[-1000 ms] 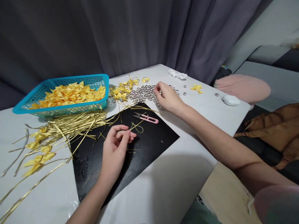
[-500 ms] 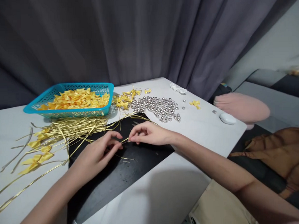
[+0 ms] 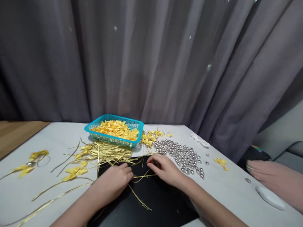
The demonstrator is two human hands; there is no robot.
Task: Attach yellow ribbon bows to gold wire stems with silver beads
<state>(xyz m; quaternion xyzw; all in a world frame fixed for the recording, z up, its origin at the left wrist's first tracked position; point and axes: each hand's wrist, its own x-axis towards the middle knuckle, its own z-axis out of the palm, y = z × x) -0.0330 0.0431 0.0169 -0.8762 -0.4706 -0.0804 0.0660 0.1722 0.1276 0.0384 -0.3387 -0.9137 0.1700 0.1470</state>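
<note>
My left hand (image 3: 114,181) rests curled on the black mat (image 3: 164,205), closed on a thin gold strip (image 3: 143,176). The strip runs across to my right hand (image 3: 165,170), whose fingers are bent down over its other end. Another length of strip trails from under my left hand toward the mat's front. A heap of gold strips (image 3: 108,153) lies just beyond my left hand. A spread of small silver beads (image 3: 182,155) lies close to my right hand on its far right.
A blue basket (image 3: 112,139) full of yellow ribbon bows (image 3: 116,127) stands at the back. Loose bows (image 3: 74,171) on long strips lie to the left on the white table (image 3: 231,190). A white object (image 3: 270,197) and a pink cushion (image 3: 280,178) are at right. A grey curtain hangs behind.
The view has lifted and swung, showing more curtain. My right hand came back from the beads to the mat and met my left hand; both have sunk onto the mat with the strip.
</note>
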